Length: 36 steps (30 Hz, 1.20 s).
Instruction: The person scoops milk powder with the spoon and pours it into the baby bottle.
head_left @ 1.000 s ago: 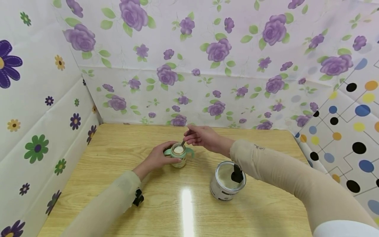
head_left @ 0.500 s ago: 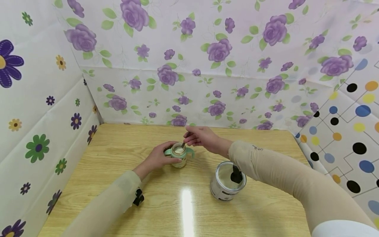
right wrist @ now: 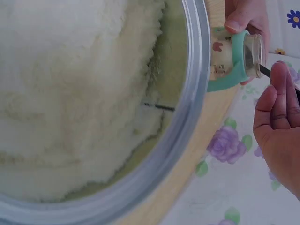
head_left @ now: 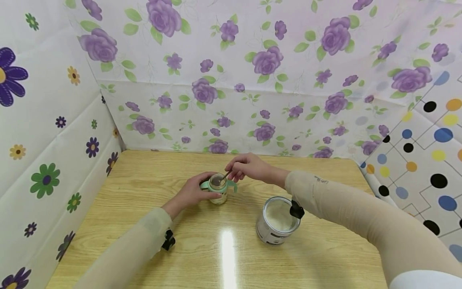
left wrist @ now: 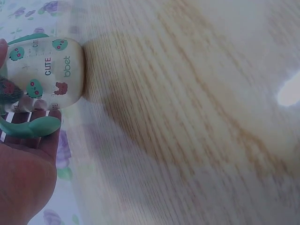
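A small baby bottle (head_left: 218, 198) with green side handles and cartoon prints stands uncapped on the wooden table. My left hand (head_left: 193, 191) grips it from the left, thumb at the front; the left wrist view shows the printed body of the bottle (left wrist: 51, 70) and the fingers behind it. Between the thumb and fingers of my right hand (head_left: 252, 167) is a thin dark-handled spoon (head_left: 226, 175), tilted, its lower end inside the bottle's mouth. The right wrist view also has the spoon handle (right wrist: 265, 71) entering the glass neck. The spoon's bowl is hidden.
Right of the bottle, nearer the body, stands an open tin (head_left: 267, 236) of pale powder (right wrist: 84, 93). The right wrist's black camera mount (head_left: 297, 210) overlaps its rim. Flowered cloth (head_left: 231, 120) hangs along the table's back edge, and patterned cloths flank both sides.
My right hand has shifted slightly right and the spoon leans lower. White powder that showed in the bottle's mouth has dropped from sight; the inside looks darker. The left hand stays put.
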Motion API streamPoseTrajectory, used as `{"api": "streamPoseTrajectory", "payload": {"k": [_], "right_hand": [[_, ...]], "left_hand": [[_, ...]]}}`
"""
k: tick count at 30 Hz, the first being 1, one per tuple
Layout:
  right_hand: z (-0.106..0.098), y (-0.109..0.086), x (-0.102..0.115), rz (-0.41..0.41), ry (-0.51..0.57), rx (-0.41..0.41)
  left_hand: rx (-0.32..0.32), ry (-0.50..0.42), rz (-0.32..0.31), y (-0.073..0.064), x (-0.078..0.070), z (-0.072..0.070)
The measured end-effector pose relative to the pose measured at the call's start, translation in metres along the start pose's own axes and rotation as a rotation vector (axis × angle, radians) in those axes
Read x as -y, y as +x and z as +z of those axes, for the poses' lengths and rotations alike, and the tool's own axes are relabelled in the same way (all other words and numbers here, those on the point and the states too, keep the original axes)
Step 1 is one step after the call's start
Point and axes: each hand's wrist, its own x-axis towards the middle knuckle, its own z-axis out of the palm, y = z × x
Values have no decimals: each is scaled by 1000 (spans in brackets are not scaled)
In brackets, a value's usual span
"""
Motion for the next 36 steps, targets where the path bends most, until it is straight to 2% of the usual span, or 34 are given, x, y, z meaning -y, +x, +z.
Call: {"api": "streamPoseTrajectory", "payload": {"k": [5, 13, 29, 36], "right_hand": [[-5, -3, 5, -42, -99, 53], [-6, -5, 7, -42, -127, 61], [-9, -10, 11, -32, -94, 37], [-7, -9, 13, -23, -35, 6]], "left_hand": [[-3, 9, -4, 1, 0, 0], [0, 9, -7, 0, 1, -1], [-2, 14, -5, 2, 3, -1], [0, 7, 5, 3, 4, -1]]}}
